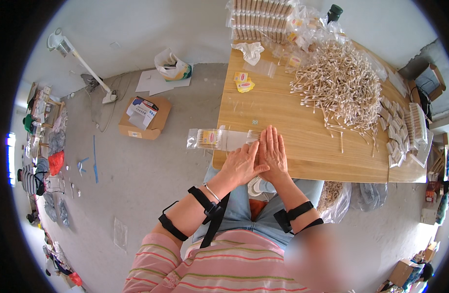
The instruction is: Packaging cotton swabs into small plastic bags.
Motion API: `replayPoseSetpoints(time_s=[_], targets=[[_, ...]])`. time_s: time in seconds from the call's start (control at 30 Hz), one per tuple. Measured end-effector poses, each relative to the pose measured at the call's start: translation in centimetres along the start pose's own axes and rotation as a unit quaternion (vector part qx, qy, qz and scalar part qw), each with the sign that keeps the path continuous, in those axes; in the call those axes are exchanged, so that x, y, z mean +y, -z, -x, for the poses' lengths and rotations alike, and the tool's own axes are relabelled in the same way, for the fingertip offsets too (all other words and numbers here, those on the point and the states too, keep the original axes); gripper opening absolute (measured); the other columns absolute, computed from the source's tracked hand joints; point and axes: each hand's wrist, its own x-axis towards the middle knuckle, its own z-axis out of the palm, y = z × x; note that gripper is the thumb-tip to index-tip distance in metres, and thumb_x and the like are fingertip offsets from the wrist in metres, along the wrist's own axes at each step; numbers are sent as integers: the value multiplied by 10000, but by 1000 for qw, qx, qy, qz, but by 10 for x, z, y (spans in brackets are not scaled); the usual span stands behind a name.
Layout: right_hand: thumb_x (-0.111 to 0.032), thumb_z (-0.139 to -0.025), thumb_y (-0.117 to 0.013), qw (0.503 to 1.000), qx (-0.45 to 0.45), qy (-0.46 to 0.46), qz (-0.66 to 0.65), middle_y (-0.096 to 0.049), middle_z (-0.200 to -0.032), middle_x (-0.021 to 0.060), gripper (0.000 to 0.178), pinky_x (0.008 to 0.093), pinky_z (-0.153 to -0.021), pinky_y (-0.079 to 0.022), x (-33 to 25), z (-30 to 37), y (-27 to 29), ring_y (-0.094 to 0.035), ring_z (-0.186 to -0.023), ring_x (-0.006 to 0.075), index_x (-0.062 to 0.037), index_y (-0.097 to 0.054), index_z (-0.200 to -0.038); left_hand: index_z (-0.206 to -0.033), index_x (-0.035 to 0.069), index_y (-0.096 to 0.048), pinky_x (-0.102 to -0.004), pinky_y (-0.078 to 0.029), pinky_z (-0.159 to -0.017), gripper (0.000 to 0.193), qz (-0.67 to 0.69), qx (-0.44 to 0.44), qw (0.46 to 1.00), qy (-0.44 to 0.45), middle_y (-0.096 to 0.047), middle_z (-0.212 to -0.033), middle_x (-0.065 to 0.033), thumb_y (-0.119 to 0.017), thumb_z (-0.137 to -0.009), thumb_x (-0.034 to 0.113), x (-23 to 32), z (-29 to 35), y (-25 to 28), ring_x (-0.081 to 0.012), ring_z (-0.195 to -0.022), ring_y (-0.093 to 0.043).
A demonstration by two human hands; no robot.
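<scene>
My right hand (272, 152) lies with its fingers straight and side by side near the table's front left. My left hand (241, 163) rests against it, fingers stretched out and thumb spread across toward the right hand. Under the two hands are cotton swabs (254, 135), mostly covered; only their far tips show. To the left, a clear plastic bag (210, 138) of cotton swabs with a yellow label pokes past the table's left edge. A flat clear strip, perhaps plastic, runs between that bag and my hands.
A big heap of loose cotton swabs (339, 85) covers the wooden table's (263, 105) far right. Packed swab bundles (261, 19) stand at the back, small white packs (394, 129) at the right. Yellow labels (243, 84) and a crumpled tissue (251, 52) lie far left. A cardboard box (156, 119) sits on the floor.
</scene>
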Motion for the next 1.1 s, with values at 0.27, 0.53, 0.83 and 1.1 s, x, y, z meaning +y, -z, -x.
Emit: replayPoseSetpoints(time_s=[0.27, 0.53, 0.83, 1.1], targets=[[-356, -848, -496, 999, 10, -13, -47, -156, -1546, 247, 791, 453, -1181, -102, -4, -1, 3, -125, -1459, 350, 70, -223, -1455, -1455, -24, -213, -486, -500, -862, 951, 81, -27, 996, 20, -554, -1151, -338, -418, -868, 695, -8, -9, 4, -462, -1027, -585], [-416, -785, -565, 999, 34, -8, -25, -179, -1537, 251, 881, 458, -1182, -115, 1, -1, -7, -148, -1448, 366, 64, -241, -1449, -1430, -19, -251, -489, -516, -809, 864, 62, 2, 998, 5, -590, -1071, -321, -452, -897, 631, -7, -9, 2, -465, -949, -612], [-449, -838, -516, 999, 27, -8, -20, -189, -1529, 273, 844, 480, -1172, -115, -3, -2, -2, -148, -1443, 393, 79, -253, -1442, -1418, -17, -274, -476, -533, -714, 585, 43, 24, 999, -2, -643, -949, -273, -525, -916, 152, -14, -17, -1, -410, -852, -647], [-590, -801, -533, 1000, 19, -10, -4, -178, -1537, 254, 967, 472, -1180, -96, 0, -1, -4, -125, -1451, 378, 64, -243, -1451, -1392, -9, -316, -464, -537, -645, 566, 13, 50, 999, 1, -662, -832, -237, -539, -888, 120, -12, -20, -3, -397, -755, -661]])
